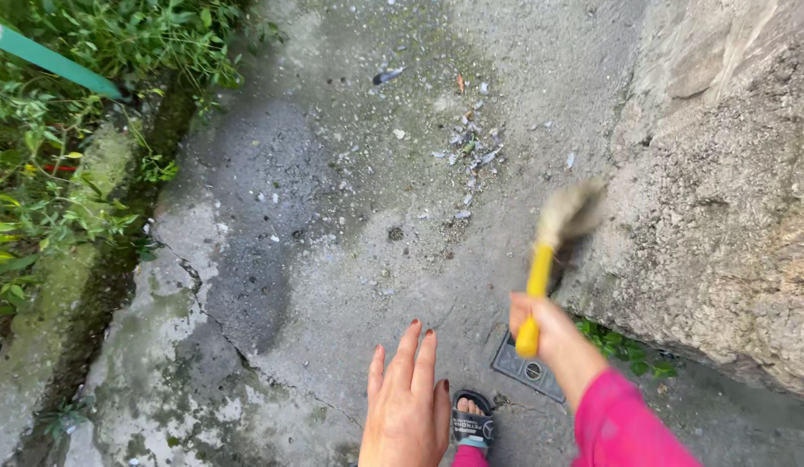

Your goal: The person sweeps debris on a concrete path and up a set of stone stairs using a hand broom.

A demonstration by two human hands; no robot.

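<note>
Outdoors, seen from above, a person stands on cracked grey concrete ground (315,259). Their right hand (547,327), in a bright pink sleeve (627,424), is closed tight around the yellow plastic handle of a small hand broom (549,259). Its pale bristle head is blurred and sits against the foot of a rough grey stone wall (730,199) on the right. The left hand (408,406) hangs free, fingers spread apart, holding nothing. Just ahead lies a scatter of small pale debris bits (471,151). One foot in a black sandal (473,424) shows at the bottom edge, beside a small dark metal drain cover (530,370). Green weeds (64,156) line the left side.
</note>
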